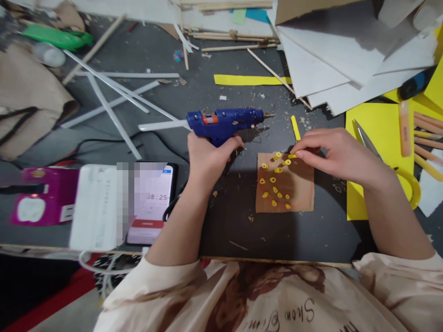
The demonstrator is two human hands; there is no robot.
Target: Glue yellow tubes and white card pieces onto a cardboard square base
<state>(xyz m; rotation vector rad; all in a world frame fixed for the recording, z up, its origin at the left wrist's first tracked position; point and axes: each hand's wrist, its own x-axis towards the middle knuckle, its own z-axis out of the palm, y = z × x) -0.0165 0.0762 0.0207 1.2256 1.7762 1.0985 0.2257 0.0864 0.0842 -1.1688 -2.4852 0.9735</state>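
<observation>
My left hand [207, 159] is wrapped round the handle of a blue hot glue gun [226, 123], its nozzle pointing right. A white glue stick [162, 125] sticks out of the gun's back end. Over the top right corner of a square cardboard piece [301, 189], my right hand [325, 152] pinches a small yellow paper tube [292, 156]. Several short yellow tubes [275, 189] stand on the cardboard. Just beyond my right fingers lies a longer yellow paper roll [294, 127]. Whether the pinched tube touches the cardboard I cannot tell.
Loose glue sticks [107, 115] cross at the left, above a lit phone [152, 203] and a white box [93, 207]. Scissors [408, 184] lie on yellow paper [360, 207] at the right. White boards [332, 69] and wooden sticks [238, 47] fill the back. Scraps litter the dark table.
</observation>
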